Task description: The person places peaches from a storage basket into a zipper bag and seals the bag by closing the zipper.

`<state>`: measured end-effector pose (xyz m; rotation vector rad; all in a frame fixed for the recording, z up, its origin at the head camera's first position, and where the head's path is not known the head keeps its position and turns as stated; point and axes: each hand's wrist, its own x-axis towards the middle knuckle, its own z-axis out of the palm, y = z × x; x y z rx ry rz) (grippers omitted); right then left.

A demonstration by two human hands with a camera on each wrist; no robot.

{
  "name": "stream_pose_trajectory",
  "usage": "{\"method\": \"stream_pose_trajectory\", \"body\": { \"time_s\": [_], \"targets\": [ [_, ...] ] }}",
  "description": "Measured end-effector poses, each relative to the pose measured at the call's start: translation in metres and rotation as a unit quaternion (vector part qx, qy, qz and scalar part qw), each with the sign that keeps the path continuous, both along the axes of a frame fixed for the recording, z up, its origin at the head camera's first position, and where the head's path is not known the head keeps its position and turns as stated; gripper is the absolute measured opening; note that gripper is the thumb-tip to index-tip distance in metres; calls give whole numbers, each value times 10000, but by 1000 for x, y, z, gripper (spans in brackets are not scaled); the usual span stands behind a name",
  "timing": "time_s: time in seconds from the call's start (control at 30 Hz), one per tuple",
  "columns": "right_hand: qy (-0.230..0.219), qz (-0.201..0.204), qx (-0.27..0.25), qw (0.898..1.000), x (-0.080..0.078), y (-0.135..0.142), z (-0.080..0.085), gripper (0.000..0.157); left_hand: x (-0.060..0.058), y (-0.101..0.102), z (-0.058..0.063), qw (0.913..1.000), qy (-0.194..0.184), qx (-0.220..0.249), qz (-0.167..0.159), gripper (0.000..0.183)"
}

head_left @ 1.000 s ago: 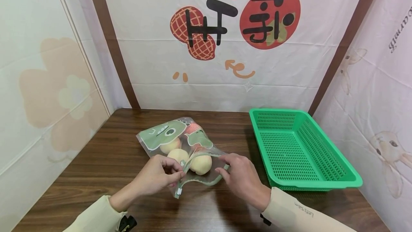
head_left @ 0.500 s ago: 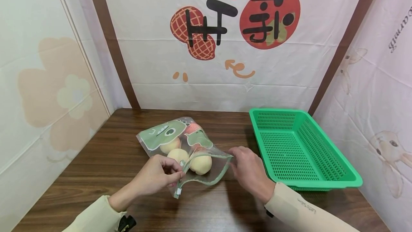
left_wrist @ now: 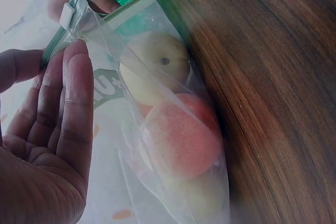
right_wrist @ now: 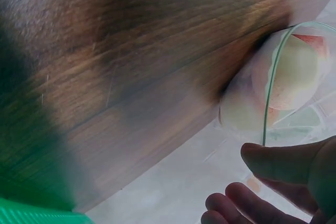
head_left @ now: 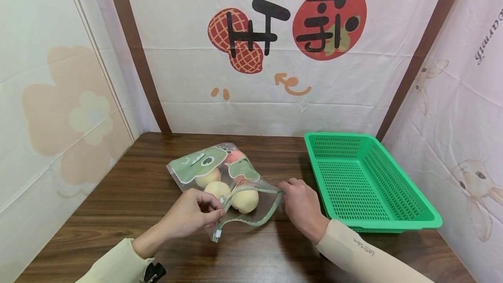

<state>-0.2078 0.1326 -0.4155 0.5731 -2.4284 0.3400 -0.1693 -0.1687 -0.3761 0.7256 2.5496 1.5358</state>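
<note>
A clear slider zip bag (head_left: 200,165) with a green cartoon print lies on the table, its mouth spread toward me. Several peaches (head_left: 245,201) are inside it, pale yellow and reddish, as the left wrist view also shows with a red peach (left_wrist: 184,135). My left hand (head_left: 196,213) pinches the left edge of the mouth between thumb and fingertips, near the white slider (left_wrist: 66,16). At the mouth's right corner, my right hand (head_left: 304,206) holds the rim; in the right wrist view the thumb (right_wrist: 283,161) meets the edge, and the index fingertip is hidden.
A green plastic basket (head_left: 373,224) with nothing visible in it stands on the right of the brown wooden table (head_left: 129,187), close to my right hand. Printed cloth (head_left: 188,117) hangs behind and along both sides.
My right hand has moved from the bag's upper rim out to its right corner, and the mouth has stretched slightly rightward. The left hand has kept its place.
</note>
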Motion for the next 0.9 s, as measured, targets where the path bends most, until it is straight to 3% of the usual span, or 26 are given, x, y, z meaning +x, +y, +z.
{"method": "stream_pose_trajectory", "body": {
  "time_s": [0.9],
  "targets": [
    [141,45,460,9988,0,2,2,14,8,-5,1,9994,210,-271,68,10]
  ]
}}
